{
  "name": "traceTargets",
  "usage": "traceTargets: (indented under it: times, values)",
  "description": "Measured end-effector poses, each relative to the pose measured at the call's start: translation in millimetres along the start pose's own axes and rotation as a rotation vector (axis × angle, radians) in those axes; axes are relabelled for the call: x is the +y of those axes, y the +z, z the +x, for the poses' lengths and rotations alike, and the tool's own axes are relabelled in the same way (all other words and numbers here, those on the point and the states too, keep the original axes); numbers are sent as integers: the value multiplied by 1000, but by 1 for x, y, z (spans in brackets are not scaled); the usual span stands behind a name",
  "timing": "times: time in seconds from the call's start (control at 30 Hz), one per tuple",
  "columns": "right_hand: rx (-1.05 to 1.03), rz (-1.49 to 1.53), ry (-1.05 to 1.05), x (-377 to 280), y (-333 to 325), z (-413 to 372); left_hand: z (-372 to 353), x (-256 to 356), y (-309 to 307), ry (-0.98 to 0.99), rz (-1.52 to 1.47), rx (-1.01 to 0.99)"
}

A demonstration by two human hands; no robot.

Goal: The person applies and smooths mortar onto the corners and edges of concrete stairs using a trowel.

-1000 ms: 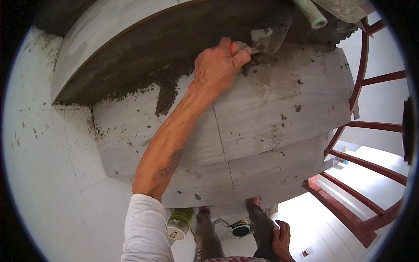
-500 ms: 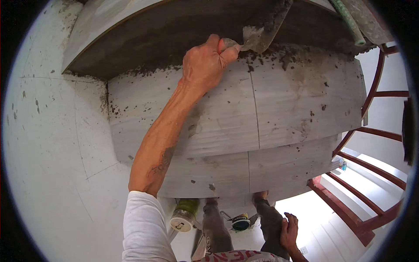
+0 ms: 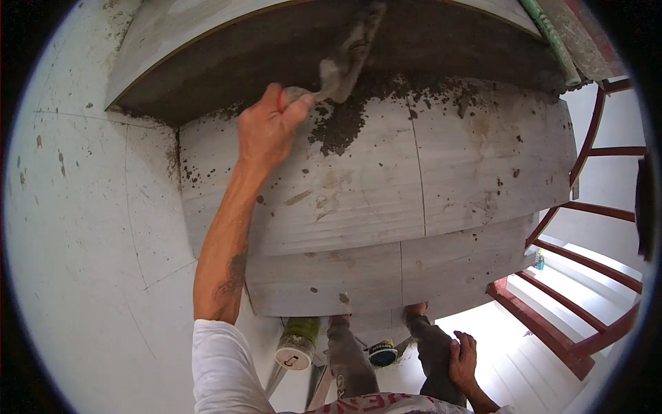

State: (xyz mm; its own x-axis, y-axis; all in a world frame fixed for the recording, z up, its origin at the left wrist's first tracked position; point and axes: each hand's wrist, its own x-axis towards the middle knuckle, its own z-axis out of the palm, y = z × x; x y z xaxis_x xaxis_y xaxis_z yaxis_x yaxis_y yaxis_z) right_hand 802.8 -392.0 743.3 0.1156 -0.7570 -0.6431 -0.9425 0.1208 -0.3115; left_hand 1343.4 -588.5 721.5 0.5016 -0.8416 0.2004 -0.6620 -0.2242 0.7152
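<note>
My left hand (image 3: 269,131) is closed around the handle of a trowel (image 3: 345,65). The trowel's mortar-smeared blade points up and lies against the dark, mortar-coated riser (image 3: 227,76) of the step. Just below the blade, crumbs of dark mortar (image 3: 341,131) are heaped on the grey tiled tread (image 3: 358,186). Down at the lower right, my right hand (image 3: 463,359) rests on my thigh with its fingers stretched out, holding nothing.
A white wall (image 3: 83,207) borders the steps on the left; a dark red railing (image 3: 596,241) runs along the right. Below stand a stained bucket (image 3: 296,348) and a dark round container (image 3: 382,354). A green tube (image 3: 552,41) lies at the upper right.
My left hand and the trowel have moved left along the riser. A larger heap of mortar crumbs now shows on the tread below the blade. My right hand stays on my thigh.
</note>
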Motion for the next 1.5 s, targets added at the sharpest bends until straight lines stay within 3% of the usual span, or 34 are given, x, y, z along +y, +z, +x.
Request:
traceTargets:
  times: [0.2,0.27,0.4,0.47,0.6,0.7,0.77,0.8,0.87,0.9,0.97,1.0,1.07,1.27,1.33,1.4,1.5]
  values:
    - [2,58,-40,0,-4,-4,-26,16,-28,-80,84,51]
    - [-26,68,-28,3,-5,-7,-42,34,-40,-214,107,-225]
    - [-89,75,-5,18,-3,-16,-62,85,-17,-299,-84,-497]
    - [-100,65,-21,36,7,-21,-55,116,-3,-585,-247,-699]
    - [-107,54,-10,59,6,-23,-85,123,-7,-598,-175,-614]
    - [-137,17,15,61,3,-20,-115,103,-6,-476,-99,-549]
    - [-84,18,-2,77,12,-19,-142,84,0,-400,-440,-342]
    - [-95,2,-34,77,11,-14,-136,91,-9,-412,-433,-307]
    - [-90,32,-86,81,2,-17,-132,107,-22,-797,-629,-319]
    - [-97,17,-109,82,4,-10,-131,95,-19,-803,-634,-291]
    - [-105,-48,-138,85,6,-1,-128,68,-10,-786,-937,89]
    - [-107,-79,-151,86,7,3,-121,61,-11,-791,-939,116]
    - [-96,-141,-160,89,7,8,-102,50,-10,-653,-922,371]
    - [-121,-21,-137,92,4,24,-36,-4,-31,-596,-809,731]
    - [-111,20,-128,82,0,32,-28,-13,-33,-613,-754,733]
    - [-222,-163,-82,42,-16,27,-21,-12,-31,-644,-706,714]
    - [-134,-192,-116,39,-12,23,-4,-16,-29,-581,-764,731]
